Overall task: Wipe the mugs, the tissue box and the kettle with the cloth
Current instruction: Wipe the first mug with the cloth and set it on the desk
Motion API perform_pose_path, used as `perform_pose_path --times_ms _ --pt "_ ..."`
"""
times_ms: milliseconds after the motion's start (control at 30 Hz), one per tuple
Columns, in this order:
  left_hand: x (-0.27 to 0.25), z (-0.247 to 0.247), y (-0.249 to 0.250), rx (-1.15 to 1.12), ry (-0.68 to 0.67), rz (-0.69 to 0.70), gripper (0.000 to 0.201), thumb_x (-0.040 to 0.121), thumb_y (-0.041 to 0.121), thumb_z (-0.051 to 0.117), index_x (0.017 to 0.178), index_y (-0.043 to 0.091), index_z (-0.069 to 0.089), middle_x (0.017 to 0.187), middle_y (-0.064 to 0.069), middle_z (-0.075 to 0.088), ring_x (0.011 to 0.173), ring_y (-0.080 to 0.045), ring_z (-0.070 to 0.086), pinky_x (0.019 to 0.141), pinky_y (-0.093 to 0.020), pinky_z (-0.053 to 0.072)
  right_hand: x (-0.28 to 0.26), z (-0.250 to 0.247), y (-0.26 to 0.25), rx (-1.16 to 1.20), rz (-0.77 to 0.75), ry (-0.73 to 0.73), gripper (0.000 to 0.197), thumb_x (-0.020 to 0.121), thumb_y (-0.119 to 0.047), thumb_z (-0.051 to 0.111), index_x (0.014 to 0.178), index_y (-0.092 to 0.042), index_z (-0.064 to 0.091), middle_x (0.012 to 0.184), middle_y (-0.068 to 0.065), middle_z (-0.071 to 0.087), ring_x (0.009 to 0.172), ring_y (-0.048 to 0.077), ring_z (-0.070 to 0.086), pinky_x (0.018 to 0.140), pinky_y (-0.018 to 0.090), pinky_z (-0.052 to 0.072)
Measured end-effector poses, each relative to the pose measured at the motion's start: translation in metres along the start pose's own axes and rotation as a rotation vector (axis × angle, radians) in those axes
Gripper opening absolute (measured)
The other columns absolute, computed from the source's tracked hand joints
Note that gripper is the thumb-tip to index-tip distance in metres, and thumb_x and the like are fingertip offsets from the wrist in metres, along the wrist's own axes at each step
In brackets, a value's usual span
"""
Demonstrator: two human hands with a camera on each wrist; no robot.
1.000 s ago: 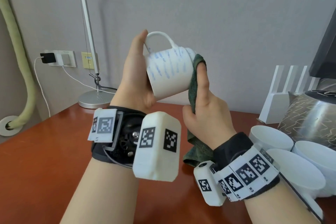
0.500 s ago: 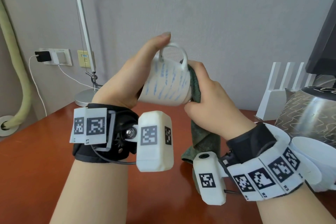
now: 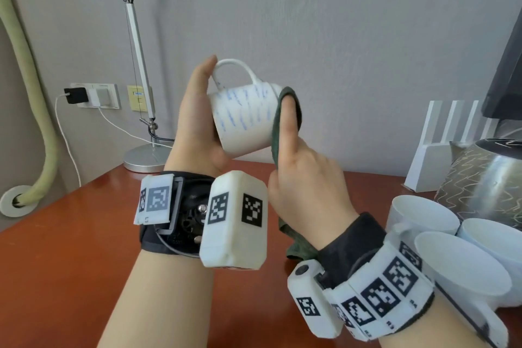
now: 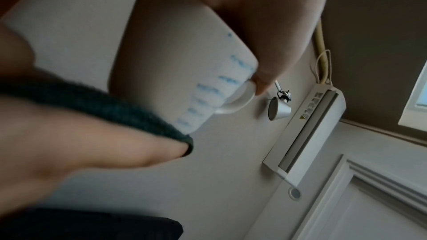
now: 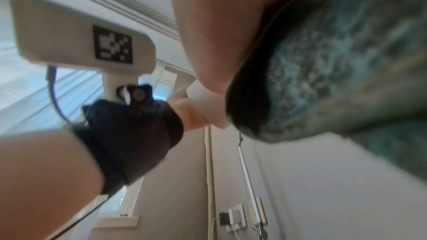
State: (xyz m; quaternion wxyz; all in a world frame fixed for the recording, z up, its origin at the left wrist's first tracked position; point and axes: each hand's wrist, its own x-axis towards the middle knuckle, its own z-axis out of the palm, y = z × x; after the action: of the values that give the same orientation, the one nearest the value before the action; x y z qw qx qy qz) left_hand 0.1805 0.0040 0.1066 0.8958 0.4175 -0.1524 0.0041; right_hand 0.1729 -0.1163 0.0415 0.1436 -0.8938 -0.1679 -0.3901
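Above the surface (image 3: 70, 263), at frame centre in the head view, the left hand (image 3: 197, 124) grasps the mug (image 3: 243, 118) by its base end; the mug lies tilted on its side, handle at 12 o'clock, rim toward 3 o'clock; blue marks cover its wall. The left fingertips (image 4: 261, 83) reach the handle root in the left wrist view. The right hand (image 3: 305, 178) grasps the cloth (image 3: 278, 124); the index finger lies straight along the cloth and presses it against the mug rim; the thumb pinches the cloth from below; the remaining fingers are hidden. The cloth's free end hangs down behind the right wrist toward 6 o'clock. In the right wrist view the cloth (image 5: 323, 72) fills the 2 o'clock area, blurred.

At 4 o'clock of the head view, three plain mugs (image 3: 423, 217) stand grouped on the surface, rims up, just beside one another; the kettle (image 3: 480, 181) stands just behind them at 3 o'clock. A lamp (image 3: 144, 158) stands at 10 o'clock, well apart from the mugs.
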Motion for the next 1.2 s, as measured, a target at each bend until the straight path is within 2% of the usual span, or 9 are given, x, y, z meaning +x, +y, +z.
perform_pose_path --times_ms 167,267,467,600,700,800,967,1100,1200 --pt "0.001 -0.009 0.002 0.062 -0.026 -0.022 0.069 0.093 0.057 0.043 0.056 0.007 0.073 0.068 -0.010 0.069 0.062 -0.022 0.069 0.061 -0.030 0.057 -0.001 -0.002 0.003 0.147 -0.008 -0.057 0.101 0.070 -0.003 0.054 0.149 -0.020 -0.005 0.057 -0.012 0.029 0.040 0.004 0.024 0.041 0.019 0.014" --pt "0.001 -0.011 0.001 0.146 -0.026 -0.024 0.064 0.091 0.056 0.045 0.057 0.009 0.072 0.066 -0.008 0.067 0.061 -0.021 0.067 0.061 -0.028 0.055 0.004 -0.015 0.008 0.256 0.031 -0.111 0.099 0.072 -0.004 0.051 0.152 -0.026 -0.003 0.055 -0.008 0.039 0.045 0.011 0.040 0.044 0.024 0.023" --pt "0.003 -0.018 0.003 0.126 -0.058 0.005 0.058 0.091 0.053 0.048 0.062 0.009 0.072 0.069 -0.009 0.067 0.062 -0.021 0.067 0.062 -0.028 0.055 0.009 -0.025 0.007 0.637 0.138 -0.214 0.087 0.075 0.002 0.052 0.148 -0.028 0.014 0.081 0.001 0.058 0.067 0.018 0.058 0.060 0.040 0.050" --pt "0.003 -0.022 0.005 0.088 -0.098 0.005 0.060 0.092 0.053 0.044 0.060 0.011 0.073 0.069 -0.007 0.067 0.064 -0.020 0.068 0.066 -0.028 0.055 0.011 -0.021 0.013 0.717 0.200 -0.262 0.068 0.076 0.004 0.052 0.133 -0.029 0.034 0.080 -0.005 0.053 0.063 0.004 0.053 0.054 0.019 0.042" --pt "0.004 -0.020 0.004 0.010 -0.112 0.011 0.065 0.094 0.054 0.040 0.057 0.013 0.073 0.066 -0.003 0.069 0.063 -0.016 0.069 0.066 -0.026 0.055 0.012 -0.019 0.019 0.683 0.255 -0.237 0.052 0.077 0.003 0.049 0.118 -0.028 0.046 0.089 0.002 0.056 0.082 0.023 0.059 0.065 0.031 0.048" --pt "0.006 -0.018 0.003 -0.061 -0.064 0.018 0.065 0.094 0.055 0.043 0.057 0.011 0.074 0.068 -0.004 0.069 0.065 -0.018 0.069 0.065 -0.027 0.057 0.010 -0.016 0.017 0.596 0.245 -0.080 0.076 0.079 0.001 0.048 0.146 -0.031 0.030 0.091 0.002 0.058 0.081 0.025 0.058 0.071 0.044 0.052" --pt "0.005 -0.012 0.002 -0.032 0.005 0.013 0.068 0.094 0.057 0.044 0.056 0.009 0.074 0.070 -0.008 0.070 0.063 -0.021 0.070 0.061 -0.031 0.058 0.007 -0.012 0.016 0.388 0.037 0.073 0.095 0.082 -0.004 0.048 0.143 -0.045 -0.013 0.063 -0.010 0.040 0.056 0.010 0.044 0.048 0.029 0.034" --pt "0.006 -0.008 0.002 -0.034 0.029 -0.018 0.068 0.095 0.059 0.041 0.081 0.002 0.074 0.084 -0.014 0.073 0.075 -0.026 0.072 0.072 -0.039 0.058 0.006 -0.010 0.013 0.260 -0.010 0.143 0.089 0.076 -0.014 0.045 0.150 -0.037 0.001 0.053 -0.013 0.030 0.046 0.006 0.034 0.043 0.021 0.021" --pt "0.006 -0.004 0.004 -0.062 0.039 -0.040 0.067 0.095 0.060 0.038 0.096 0.000 0.065 0.088 -0.018 0.073 0.077 -0.028 0.072 0.075 -0.038 0.057 0.006 -0.010 0.009 0.184 -0.022 0.112 0.086 0.075 -0.016 0.045 0.149 -0.034 0.005 0.052 -0.010 0.029 0.043 0.014 0.033 0.043 0.018 0.017"
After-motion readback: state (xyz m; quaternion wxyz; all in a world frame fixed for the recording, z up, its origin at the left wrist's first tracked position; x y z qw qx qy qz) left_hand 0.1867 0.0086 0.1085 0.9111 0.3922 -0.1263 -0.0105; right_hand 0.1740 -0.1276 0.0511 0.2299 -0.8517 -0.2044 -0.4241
